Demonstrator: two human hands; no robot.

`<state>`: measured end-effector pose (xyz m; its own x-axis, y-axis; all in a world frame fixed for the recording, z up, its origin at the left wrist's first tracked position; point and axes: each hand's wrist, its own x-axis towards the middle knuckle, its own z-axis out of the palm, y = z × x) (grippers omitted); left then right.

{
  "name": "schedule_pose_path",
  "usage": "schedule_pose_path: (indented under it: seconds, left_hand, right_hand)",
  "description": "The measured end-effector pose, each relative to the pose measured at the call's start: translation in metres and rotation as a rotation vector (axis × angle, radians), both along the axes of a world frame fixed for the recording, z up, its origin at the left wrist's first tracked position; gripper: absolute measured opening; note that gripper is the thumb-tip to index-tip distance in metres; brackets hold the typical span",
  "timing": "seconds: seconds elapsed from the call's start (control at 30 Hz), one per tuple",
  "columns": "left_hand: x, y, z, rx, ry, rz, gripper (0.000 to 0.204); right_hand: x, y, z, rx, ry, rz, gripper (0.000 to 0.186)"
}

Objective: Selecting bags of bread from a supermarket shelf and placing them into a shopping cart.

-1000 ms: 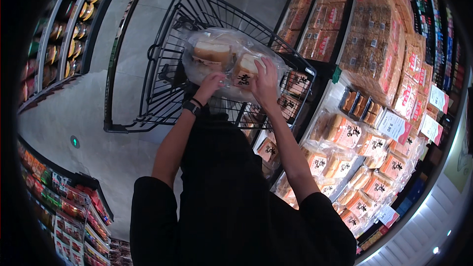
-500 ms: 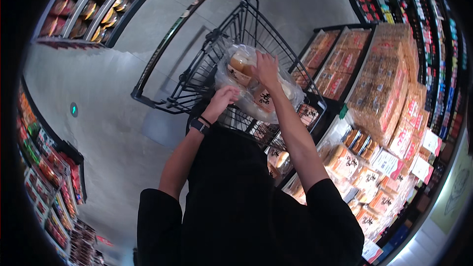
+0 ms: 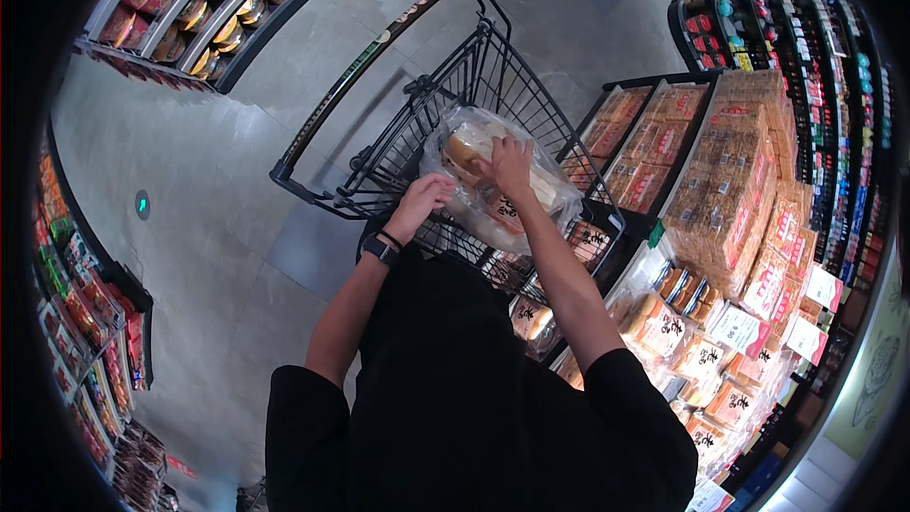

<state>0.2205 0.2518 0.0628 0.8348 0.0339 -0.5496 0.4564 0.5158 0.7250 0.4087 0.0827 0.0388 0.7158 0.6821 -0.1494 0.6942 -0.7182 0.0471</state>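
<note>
A clear plastic bag [image 3: 559, 197] with packaged bread in it lies in the black wire shopping cart [image 3: 332, 199] in front of me. My right hand [image 3: 512, 166] reaches into the bag's middle, its fingers spread over one end of a bread package [image 3: 466, 146] with a brown crust and white side. A second package [image 3: 505, 212] with a peach label lies nearer me, partly behind crinkled plastic. My left hand [image 3: 425, 204], wearing a dark watch [image 3: 382, 248], is closed at the bag's near left edge; its fingertips are partly hidden.
Right of the cart stands a display of bread packages [image 3: 659, 324] with price cards. Beyond it are tall stacks of wrapped brown packages [image 3: 725, 180]. Shelves of bowl-shaped tubs [image 3: 227, 33] stand at the far left, snack shelves [image 3: 95, 322] at the near left. Grey floor [image 3: 218, 190] lies between.
The brown-crusted package has turned under my right hand, and its label no longer shows. My left hand has barely moved at the bag's edge. The view has shifted slightly.
</note>
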Motion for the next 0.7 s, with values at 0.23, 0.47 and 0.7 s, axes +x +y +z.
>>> schedule_pose_path:
  seconds: [0.23, 0.47, 0.7]
  left_hand:
    - [0.0, -0.003, 0.014, 0.002, 0.004, -0.029, 0.03]
    - [-0.007, 0.003, 0.009, 0.01, -0.019, -0.05, 0.03]
    - [-0.004, -0.003, 0.01, -0.012, -0.038, -0.042, 0.03]
  right_hand:
    - [-0.007, -0.001, 0.001, 0.19, 0.11, -0.141, 0.043]
    - [-0.008, 0.0, 0.016, 0.29, 0.212, -0.162, 0.018]
    - [-0.026, -0.014, 0.05, 0.253, 0.239, -0.297, 0.012]
